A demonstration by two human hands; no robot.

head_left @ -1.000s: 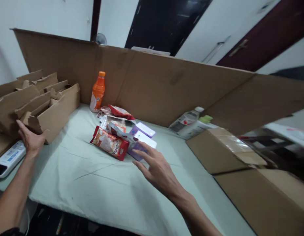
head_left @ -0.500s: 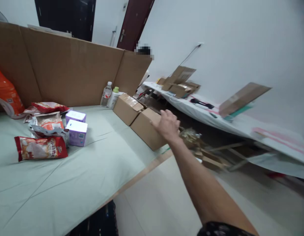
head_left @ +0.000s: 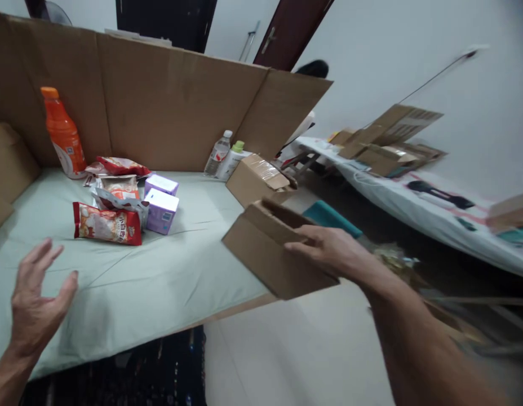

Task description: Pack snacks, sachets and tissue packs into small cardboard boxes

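My right hand [head_left: 324, 251] grips the near edge of a brown cardboard box [head_left: 265, 248], which is tilted at the table's right edge with its top open. Over the left part of the table hovers my left hand [head_left: 39, 293], fingers spread and holding nothing. Beyond it lie a red snack packet [head_left: 107, 224], a silver-edged pouch [head_left: 122, 192] and another red packet [head_left: 122, 166]. Two purple-and-white boxes [head_left: 160, 211] stand just right of the packets. Behind the held box sits a second cardboard box [head_left: 259, 177] with shiny tape on it.
An orange bottle [head_left: 65, 135] stands at the back left before a tall cardboard screen [head_left: 181, 107]. A clear bottle [head_left: 219, 152] and a white bottle with a green cap [head_left: 234, 159] stand at the back right. Another table [head_left: 380, 189] holds opened cartons.
My right hand has taken hold of the nearer cardboard box and lifted and tilted it. My left hand has come into view at the left. The view has turned left.
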